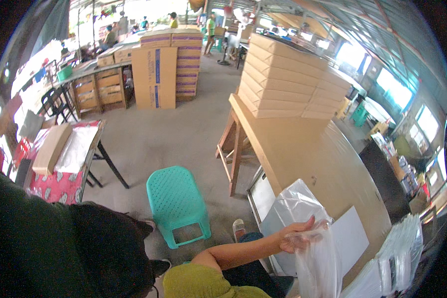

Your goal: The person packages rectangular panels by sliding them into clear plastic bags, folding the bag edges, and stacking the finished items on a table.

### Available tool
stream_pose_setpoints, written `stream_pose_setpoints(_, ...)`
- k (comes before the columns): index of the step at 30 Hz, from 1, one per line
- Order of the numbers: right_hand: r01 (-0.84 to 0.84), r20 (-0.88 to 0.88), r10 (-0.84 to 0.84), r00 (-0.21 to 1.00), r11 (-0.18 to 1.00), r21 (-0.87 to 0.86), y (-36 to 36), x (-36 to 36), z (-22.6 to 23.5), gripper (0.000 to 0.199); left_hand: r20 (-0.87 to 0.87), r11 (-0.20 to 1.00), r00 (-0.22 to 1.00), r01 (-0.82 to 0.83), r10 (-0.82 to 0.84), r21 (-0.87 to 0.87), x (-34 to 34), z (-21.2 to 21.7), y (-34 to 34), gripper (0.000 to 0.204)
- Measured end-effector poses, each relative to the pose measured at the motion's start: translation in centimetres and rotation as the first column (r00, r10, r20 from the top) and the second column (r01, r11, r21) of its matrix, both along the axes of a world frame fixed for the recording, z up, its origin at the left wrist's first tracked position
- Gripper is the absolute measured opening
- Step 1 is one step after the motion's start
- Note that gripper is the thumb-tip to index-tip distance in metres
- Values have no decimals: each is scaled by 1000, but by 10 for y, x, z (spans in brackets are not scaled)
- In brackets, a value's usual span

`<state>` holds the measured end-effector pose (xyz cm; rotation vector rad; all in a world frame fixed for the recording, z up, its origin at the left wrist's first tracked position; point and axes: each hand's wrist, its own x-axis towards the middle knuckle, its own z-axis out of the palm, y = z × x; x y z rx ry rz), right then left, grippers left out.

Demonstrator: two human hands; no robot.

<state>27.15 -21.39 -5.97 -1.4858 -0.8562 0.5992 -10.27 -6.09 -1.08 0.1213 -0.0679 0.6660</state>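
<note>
One clear plastic bag (319, 265), in the right hand (297, 238), hanging below it.

A surface (342, 164) fills the right, cartons (278, 74) piled on its far end. At its near end are the hand (303, 236) and plastic bag (319, 260), a sheet (351, 237) just right of them, plastic packs (397, 258) farther right. Left of it, a stool (176, 198) stands on the floor (134, 129). Farther left, a second surface (62, 186) carries a box (52, 149). Beyond the stool, wooden crates (99, 92) stand far left.
</note>
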Motion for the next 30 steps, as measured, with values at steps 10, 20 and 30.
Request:
stream_pose_setpoints(10, -123, -359, 173, 917, 980, 157, -80, 74, -109, 44, -255, 816, 926, 367, -277, 446, 63, -94, 50, 23)
stream_pose_setpoints(20, 103, 159, -83, 984, 987, -125, -19, 84, -149, 34, -502, 908, 860, 134, 93, 397, 67, -70, 52, 16)
stream_pose_setpoints(30, 138, 707, -120, 697, 990, 33, 7, 70, -139, 29, -270, 301, -150, 270, 951, 914, 142, -109, 42, 43)
